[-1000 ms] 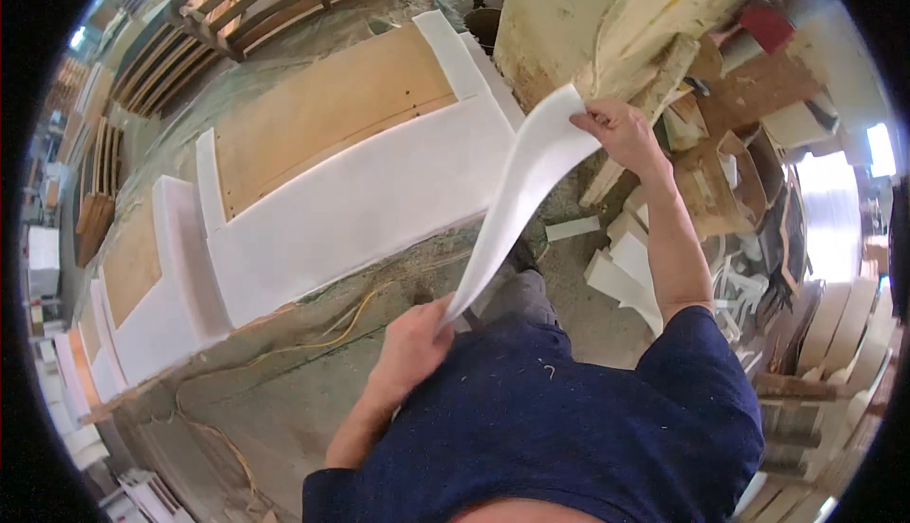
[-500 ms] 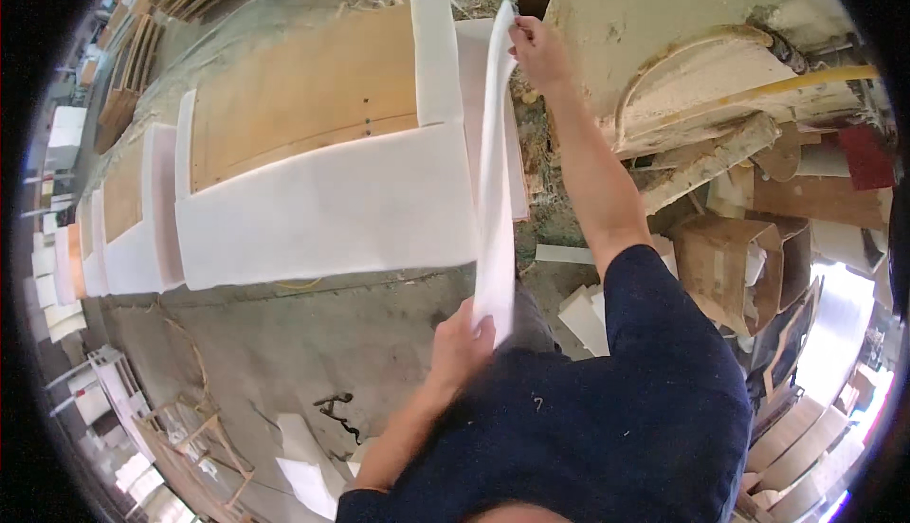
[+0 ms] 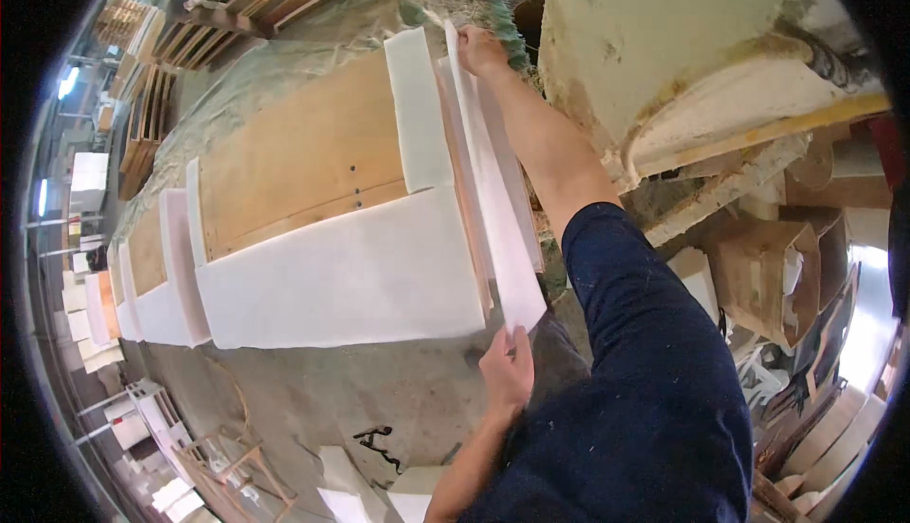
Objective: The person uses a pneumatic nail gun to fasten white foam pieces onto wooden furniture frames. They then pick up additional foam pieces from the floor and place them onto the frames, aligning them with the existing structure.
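Observation:
A long strip of thin white padding [image 3: 495, 187] stretches away from me along the right end of a padded furniture frame [image 3: 341, 291]. My left hand [image 3: 509, 369] pinches its near end between thumb and fingers. At the far end, my right hand [image 3: 482, 49] grips the strip's corner, with the arm reaching out straight. White padding covers the frame's near side, and bare plywood [image 3: 299, 139] shows on top beside a white end piece [image 3: 420, 111]. Whether the strip touches the frame's end face I cannot tell.
More padded frames [image 3: 169, 258] stand in a row to the left. On the right are a large stained pale block [image 3: 654, 49] and cardboard boxes [image 3: 763, 272]. A black clamp-like tool [image 3: 379, 447] lies on the floor. Wooden frames [image 3: 275, 2] are stacked at the back.
The strip has swung from nearly upright to a slant, its near end moving right with my left hand and its far end left with my right. The view has shifted too.

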Demonstrator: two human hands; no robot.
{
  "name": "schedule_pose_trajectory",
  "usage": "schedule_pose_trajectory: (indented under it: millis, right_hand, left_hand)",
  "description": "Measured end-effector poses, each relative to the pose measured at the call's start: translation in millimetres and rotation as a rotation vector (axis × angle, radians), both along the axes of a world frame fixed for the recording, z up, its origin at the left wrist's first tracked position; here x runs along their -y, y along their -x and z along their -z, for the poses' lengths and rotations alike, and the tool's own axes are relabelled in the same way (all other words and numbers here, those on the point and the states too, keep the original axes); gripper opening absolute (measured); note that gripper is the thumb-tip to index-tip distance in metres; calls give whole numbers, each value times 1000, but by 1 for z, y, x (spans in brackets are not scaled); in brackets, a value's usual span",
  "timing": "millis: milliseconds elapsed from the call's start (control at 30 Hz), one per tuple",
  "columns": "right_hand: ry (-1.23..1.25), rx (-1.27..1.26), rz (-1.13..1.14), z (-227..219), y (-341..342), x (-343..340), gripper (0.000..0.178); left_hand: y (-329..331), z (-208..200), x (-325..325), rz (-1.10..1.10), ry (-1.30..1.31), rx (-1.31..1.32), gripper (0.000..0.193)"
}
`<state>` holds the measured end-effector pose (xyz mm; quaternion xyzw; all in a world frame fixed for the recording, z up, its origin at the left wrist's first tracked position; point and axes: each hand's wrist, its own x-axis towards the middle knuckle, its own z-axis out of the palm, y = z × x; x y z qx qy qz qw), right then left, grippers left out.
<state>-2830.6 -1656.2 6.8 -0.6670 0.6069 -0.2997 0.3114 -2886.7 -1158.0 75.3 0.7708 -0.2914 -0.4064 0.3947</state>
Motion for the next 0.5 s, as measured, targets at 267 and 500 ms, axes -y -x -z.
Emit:
schedule_pose_trajectory:
  millis: [267,500]
  right_hand:
    - [50,-8,-132,18,-26,14,32]
    - [-55,163,-135,35,-42,22,37]
  left_hand:
    - [9,2,17,-145,-3,-201,27]
    - [10,-7,23,-106,-18,-110,27]
